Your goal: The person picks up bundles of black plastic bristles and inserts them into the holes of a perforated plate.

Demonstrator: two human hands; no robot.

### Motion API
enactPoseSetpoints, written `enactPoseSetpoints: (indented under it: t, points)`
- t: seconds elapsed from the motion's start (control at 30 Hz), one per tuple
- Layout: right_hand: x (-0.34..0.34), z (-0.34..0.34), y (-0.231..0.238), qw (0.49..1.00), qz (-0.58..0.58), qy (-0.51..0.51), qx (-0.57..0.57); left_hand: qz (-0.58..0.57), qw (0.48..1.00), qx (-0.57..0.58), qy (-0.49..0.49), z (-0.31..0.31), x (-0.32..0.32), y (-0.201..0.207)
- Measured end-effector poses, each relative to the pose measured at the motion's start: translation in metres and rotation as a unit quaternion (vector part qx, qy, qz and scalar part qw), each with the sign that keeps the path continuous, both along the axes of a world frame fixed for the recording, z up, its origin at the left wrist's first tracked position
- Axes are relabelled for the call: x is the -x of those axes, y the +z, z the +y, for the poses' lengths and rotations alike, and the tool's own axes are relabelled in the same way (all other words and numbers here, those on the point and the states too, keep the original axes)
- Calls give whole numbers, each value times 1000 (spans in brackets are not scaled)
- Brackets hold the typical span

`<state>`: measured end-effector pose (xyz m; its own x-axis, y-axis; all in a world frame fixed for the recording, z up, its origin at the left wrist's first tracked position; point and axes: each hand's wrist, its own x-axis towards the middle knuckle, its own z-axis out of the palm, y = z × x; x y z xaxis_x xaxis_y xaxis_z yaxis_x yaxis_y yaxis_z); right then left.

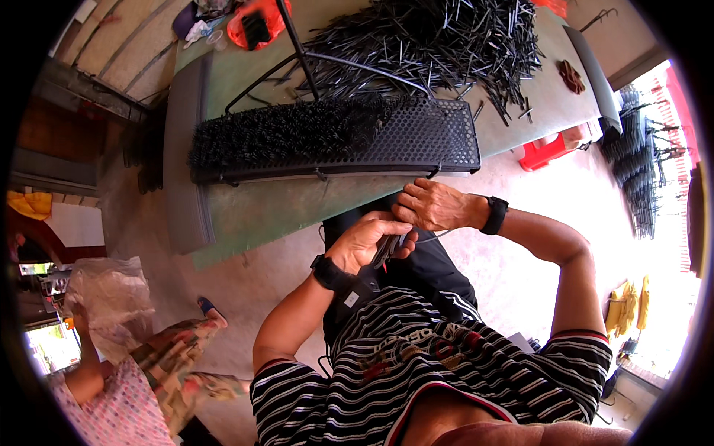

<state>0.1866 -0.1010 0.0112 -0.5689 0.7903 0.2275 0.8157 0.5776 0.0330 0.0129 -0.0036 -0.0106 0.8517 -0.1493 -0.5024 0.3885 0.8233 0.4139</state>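
My left hand (364, 239) is closed around a small bundle of thin dark strips (386, 251) in front of my body. Against its thumb and fingertips rests my right hand (431, 204), its fingers pinched together; whatever is between them is hidden. Just beyond my hands, a long black perforated panel (424, 135) lies along the table's near side. Black bristly pieces (286, 134) fill its left and middle part, while the holes at its right end are bare. Behind it spreads a large heap of thin black pieces (439, 44).
The panel lies on a green table (245, 230). A dark metal frame (301, 56) rises behind the panel. A red bag (258, 26) sits at the back left, a red stool (543, 152) at right. Another person (119, 386) is at lower left beside a clear plastic bag (111, 305).
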Motion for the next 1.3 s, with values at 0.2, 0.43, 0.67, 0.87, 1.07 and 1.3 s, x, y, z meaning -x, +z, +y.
enactPoseSetpoints:
  t: [0.2,0.43,0.67,0.87,1.07,1.3]
  points:
    - [-11,-12,1,989,129,-35,69,-119,986,98,-60,18,-11,-2]
    - [0,-14,-5,628,609,-256,412,-36,963,-247,102,16,-20,-15]
    - [15,4,4,548,685,-298,377,-23,927,-158,341,-14,-68,-15]
    - [-21,2,31,835,320,-337,295,-2,892,-80,445,-17,-80,4]
    - [-71,19,36,684,552,-412,240,-64,936,-154,311,-9,-73,6]
    - [-74,40,24,571,657,-397,293,-3,942,-225,248,-16,-77,-1]
